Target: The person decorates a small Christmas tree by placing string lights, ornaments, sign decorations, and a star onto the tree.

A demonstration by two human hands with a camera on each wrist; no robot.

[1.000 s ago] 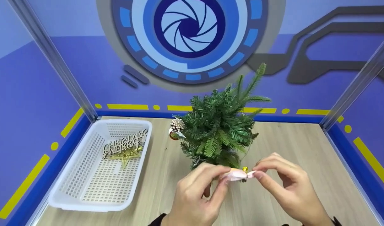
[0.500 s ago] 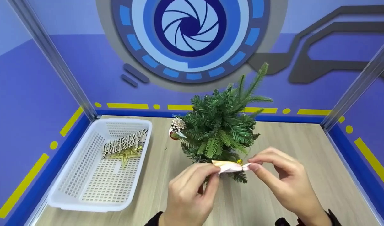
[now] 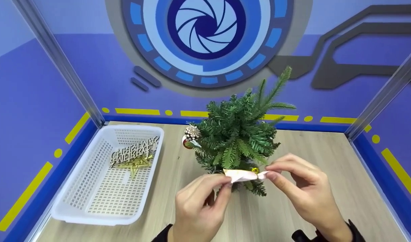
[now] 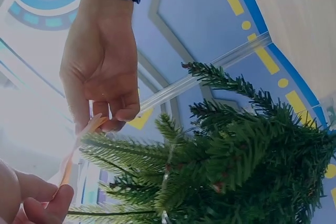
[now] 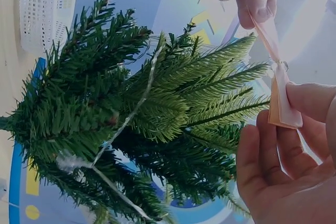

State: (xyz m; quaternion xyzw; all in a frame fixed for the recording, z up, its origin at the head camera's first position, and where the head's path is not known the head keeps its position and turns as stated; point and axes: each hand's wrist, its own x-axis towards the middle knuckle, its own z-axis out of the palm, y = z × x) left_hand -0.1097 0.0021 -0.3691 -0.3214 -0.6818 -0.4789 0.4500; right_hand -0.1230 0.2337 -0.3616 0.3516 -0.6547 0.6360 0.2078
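A pale pink and orange ribbon bow [image 3: 242,175] is stretched between both hands, in front of the lower branches of a small Christmas tree [image 3: 239,134]. My left hand [image 3: 199,205] pinches its left loop between thumb and fingers. The right loop is pinched by my right hand [image 3: 301,188]. A gold bell [image 3: 255,170] shows beside the knot. In the right wrist view, the ribbon [image 5: 281,100] narrows at the knot between the two hands. From the left wrist, the ribbon [image 4: 67,169] appears edge-on beside the branch tips.
A white plastic basket [image 3: 146,198] stands at the left, with a lettered Christmas sign [image 3: 133,153] and a gold star [image 3: 134,164] inside. A pinecone ornament [image 3: 192,132] and a red ornament [image 3: 188,144] hang on the tree's left side. Printed walls surround the table [image 3: 326,154].
Both hands have moved slightly away from the body with the bow. My left hand has also shifted left, so more of the left loop shows, drawn out flatter.
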